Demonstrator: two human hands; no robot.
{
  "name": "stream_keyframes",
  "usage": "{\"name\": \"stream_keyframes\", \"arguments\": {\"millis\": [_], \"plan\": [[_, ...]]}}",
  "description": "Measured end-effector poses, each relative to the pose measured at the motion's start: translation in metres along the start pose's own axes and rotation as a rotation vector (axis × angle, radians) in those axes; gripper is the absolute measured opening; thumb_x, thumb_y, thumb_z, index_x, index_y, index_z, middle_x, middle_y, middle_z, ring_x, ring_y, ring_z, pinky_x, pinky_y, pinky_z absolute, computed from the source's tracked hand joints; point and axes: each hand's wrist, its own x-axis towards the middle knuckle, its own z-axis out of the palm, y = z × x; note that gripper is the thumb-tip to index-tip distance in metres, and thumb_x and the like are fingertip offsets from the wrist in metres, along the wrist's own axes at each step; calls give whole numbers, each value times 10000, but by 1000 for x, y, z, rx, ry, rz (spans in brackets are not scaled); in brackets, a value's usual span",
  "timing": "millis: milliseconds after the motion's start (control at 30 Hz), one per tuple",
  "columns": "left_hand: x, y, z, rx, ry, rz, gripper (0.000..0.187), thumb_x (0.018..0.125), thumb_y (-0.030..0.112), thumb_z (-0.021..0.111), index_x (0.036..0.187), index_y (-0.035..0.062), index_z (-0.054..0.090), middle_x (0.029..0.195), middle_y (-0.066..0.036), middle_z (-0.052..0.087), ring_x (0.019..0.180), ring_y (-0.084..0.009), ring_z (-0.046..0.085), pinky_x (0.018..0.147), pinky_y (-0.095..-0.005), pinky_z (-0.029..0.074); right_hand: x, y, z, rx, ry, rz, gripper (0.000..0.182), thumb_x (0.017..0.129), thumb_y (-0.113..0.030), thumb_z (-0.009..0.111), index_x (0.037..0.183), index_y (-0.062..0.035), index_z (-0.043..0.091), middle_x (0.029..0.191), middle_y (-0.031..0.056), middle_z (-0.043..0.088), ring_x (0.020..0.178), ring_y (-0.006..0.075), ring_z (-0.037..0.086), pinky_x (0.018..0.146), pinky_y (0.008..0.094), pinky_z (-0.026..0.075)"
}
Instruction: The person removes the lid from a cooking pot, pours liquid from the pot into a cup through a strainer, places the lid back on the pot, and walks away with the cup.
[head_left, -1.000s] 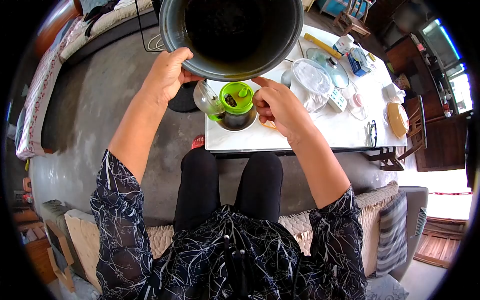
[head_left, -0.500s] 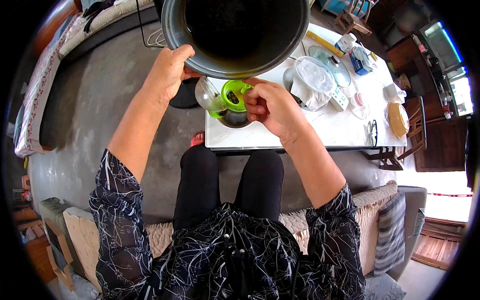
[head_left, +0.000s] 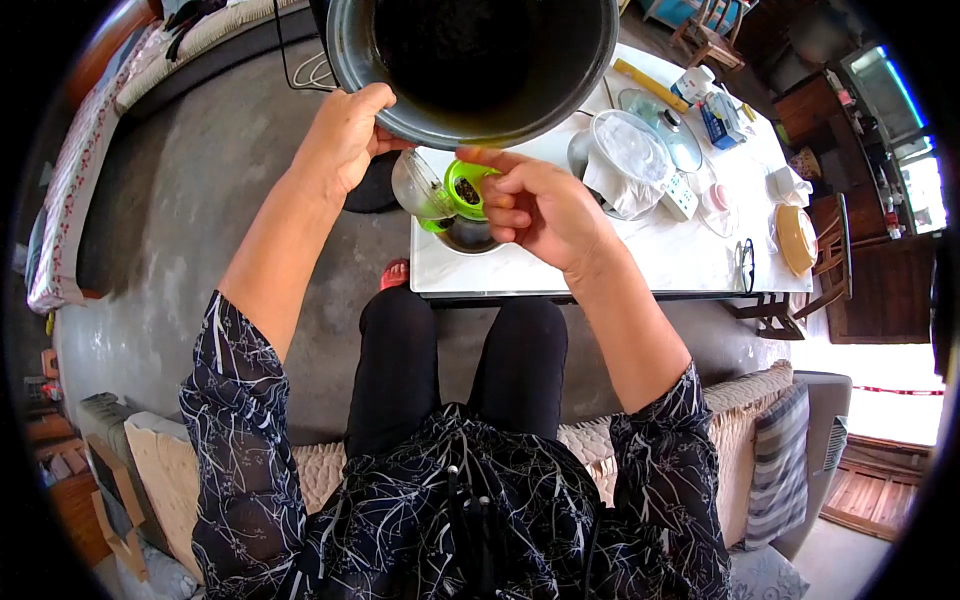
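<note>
A large dark pot point(head_left: 565, 95) is tilted over the near end of the table, its inside facing me. My left hand point(head_left: 345, 135) is closed on its left lower edge. Just below the pot's rim is my right hand point(head_left: 540, 200), index finger stretched towards the rim, the others loosely curled with nothing visible in them. Beneath the fingertips sits a bright green funnel-like piece point(head_left: 455, 180) with dark bits inside. Beside it leans a clear rounded container point(head_left: 410, 185) with a green part. Partly hidden below them is a metal bowl point(head_left: 470, 237).
On the white table point(head_left: 600, 265) stand a bowl under a clear plastic lid point(head_left: 630, 150), a glass lid point(head_left: 680, 145), a blue-and-white box point(head_left: 720, 120), glasses point(head_left: 747, 265) and a yellow basin point(head_left: 795, 240). A sofa point(head_left: 740, 430) is behind my legs.
The pot has shifted slightly upward in view. My right index finger has moved left along the pot's rim and now covers part of the green piece.
</note>
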Motion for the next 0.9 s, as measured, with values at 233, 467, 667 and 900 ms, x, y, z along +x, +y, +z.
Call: {"name": "stream_keyframes", "arguments": {"millis": [233, 467, 667, 900], "plan": [[6, -6, -7, -27, -22, -43, 275, 812, 118, 473, 944, -120, 508, 901, -215, 602, 814, -289, 624, 740, -427, 526, -6, 11, -19, -635, 64, -40, 536, 736, -71, 451, 1262, 14, 393, 694, 54, 504, 513, 124, 463, 489, 261, 393], [7, -2, -1, -77, 3, -82, 264, 810, 116, 481, 955, -105, 488, 905, -235, 598, 810, -310, 627, 731, -462, 529, -8, 59, -20, -2315, 354, -519, 595, 798, -116, 498, 1355, -117, 290, 769, 74, 556, 660, 190, 607, 565, 312, 463], [13, 2, 0, -149, 14, -176, 212, 815, 110, 470, 922, -72, 487, 901, -233, 600, 817, -314, 627, 753, -436, 533, -15, 58, -20, -2482, 340, -465, 580, 792, -143, 504, 1341, -158, 317, 788, 39, 517, 652, 160, 580, 560, 283, 443], [12, 9, 1, -162, -7, -176, 227, 814, 114, 462, 924, -83, 471, 911, -249, 594, 824, -332, 625, 779, -429, 528, -32, 53, -25, -2485, 331, -498, 680, 728, -84, 564, 1349, -193, 309, 785, 61, 495, 663, 170, 565, 589, 281, 452]]}}
